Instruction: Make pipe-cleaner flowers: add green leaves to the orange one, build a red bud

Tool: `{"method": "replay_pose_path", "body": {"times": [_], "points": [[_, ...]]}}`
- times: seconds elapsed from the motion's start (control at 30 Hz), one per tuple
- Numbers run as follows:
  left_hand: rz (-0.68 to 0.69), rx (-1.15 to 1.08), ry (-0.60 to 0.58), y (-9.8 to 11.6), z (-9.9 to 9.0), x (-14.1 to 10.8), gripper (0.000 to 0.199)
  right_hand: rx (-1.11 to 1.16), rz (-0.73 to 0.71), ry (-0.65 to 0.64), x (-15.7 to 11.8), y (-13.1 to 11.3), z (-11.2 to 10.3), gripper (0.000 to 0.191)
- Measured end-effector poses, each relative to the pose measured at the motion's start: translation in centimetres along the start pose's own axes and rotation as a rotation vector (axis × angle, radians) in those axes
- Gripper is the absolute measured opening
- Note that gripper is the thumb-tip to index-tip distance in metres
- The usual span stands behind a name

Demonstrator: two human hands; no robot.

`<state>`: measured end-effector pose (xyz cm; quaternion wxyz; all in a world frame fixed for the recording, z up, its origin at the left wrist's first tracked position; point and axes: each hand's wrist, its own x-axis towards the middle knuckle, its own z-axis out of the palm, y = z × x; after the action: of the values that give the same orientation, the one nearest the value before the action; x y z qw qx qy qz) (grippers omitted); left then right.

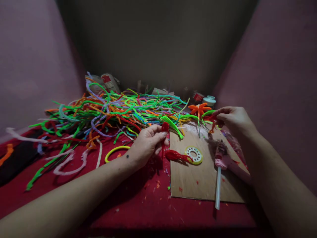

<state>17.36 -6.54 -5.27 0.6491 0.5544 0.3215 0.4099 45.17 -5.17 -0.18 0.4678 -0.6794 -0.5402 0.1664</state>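
Observation:
My left hand (pixel 150 142) is closed in a pinch on a red pipe-cleaner petal (pixel 165 127), held upright above the left edge of a brown board. Over the board's far right side, my right hand (pixel 230 119) has its fingertips together on a red fuzzy piece (pixel 210 117), partly hidden by the fingers. A second red pipe-cleaner petal (pixel 177 155) lies on the board, its tail ends resting on a white and yellow spool (pixel 194 155). Below my right hand lies a pink glue gun (pixel 221 162) with a clear glue stick (pixel 218 191) sticking out towards me.
A big tangle of coloured pipe cleaners (pixel 119 109) covers the back left of the red cloth (pixel 138 201). An orange pipe-cleaner flower (pixel 198 108) with green leaves stands behind the board (pixel 195 185). A yellow ring (pixel 112 151) lies beside my left wrist. A lidded jar (pixel 209 100) stands behind.

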Motion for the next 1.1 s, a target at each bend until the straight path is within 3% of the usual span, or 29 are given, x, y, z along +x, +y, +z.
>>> {"method": "replay_pose_path", "body": {"times": [0.13,0.23,0.37,0.47,0.7,0.9,1.1], "points": [[-0.032,-0.037,-0.007,0.3,0.2,-0.2,0.016,0.333,0.065,-0.073,-2.3,-1.4,1.2,0.015],[-0.036,-0.089,-0.016,0.4,0.5,-0.3,0.017,0.615,0.14,-0.245,-4.0,-1.9,2.6,0.024],[-0.028,-0.04,-0.021,0.7,0.8,-0.4,0.018,0.749,0.183,-0.481,-6.3,-2.6,4.4,0.023],[0.003,0.082,-0.037,1.0,1.0,-0.7,0.014,0.804,0.184,-0.581,-7.6,-3.3,5.4,0.019],[-0.051,0.107,-0.017,1.2,1.4,-1.2,0.014,0.934,0.238,-0.491,-8.2,-3.8,6.1,0.031],[-0.055,-0.058,-0.093,0.5,1.5,-1.0,0.009,0.98,0.269,-0.589,-9.2,-3.6,7.0,0.02],[-0.096,-0.038,-0.092,0.7,1.6,-1.1,0.013,1.017,0.244,-0.569,-9.4,-3.3,7.2,0.034]]}}
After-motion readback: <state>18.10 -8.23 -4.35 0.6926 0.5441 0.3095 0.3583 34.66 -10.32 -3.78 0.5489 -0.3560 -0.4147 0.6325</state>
